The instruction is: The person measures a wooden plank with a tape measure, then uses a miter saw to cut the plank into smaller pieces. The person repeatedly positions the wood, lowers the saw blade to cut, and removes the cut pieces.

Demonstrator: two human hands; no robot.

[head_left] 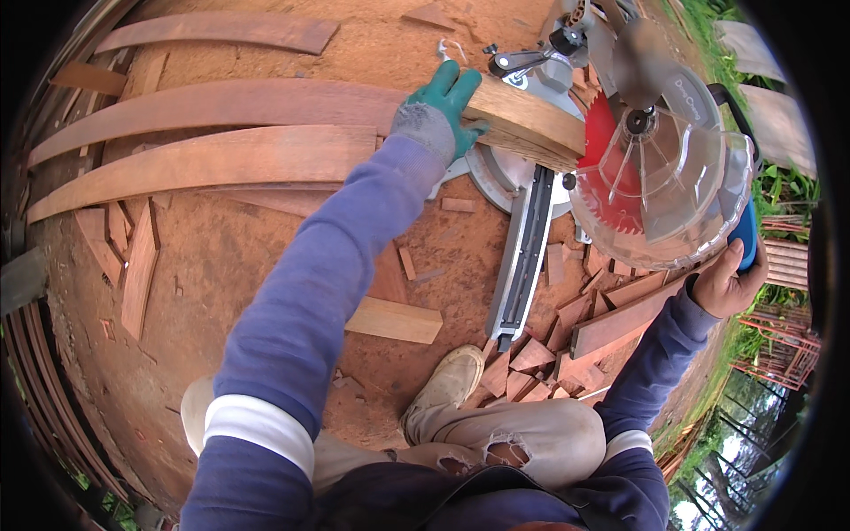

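Note:
My left hand (447,111), in a green and grey glove, grips a thick light-brown wooden board (527,124) lying across the mitre saw's base (494,177), near the red toothed blade (602,203). The board's right end is at the blade. My bare right hand (730,283) holds the saw's blue handle (745,228) at the right, beside the clear round guard (686,243). The saw's long slide rail (525,257) reaches toward me.
Long reddish boards (204,155) lie on the dirt ground (212,265) at left. Offcuts (531,354) are heaped right of the rail, and a pale plank (394,320) lies before my shoe (447,385). Plants and sheets (770,124) line the right edge.

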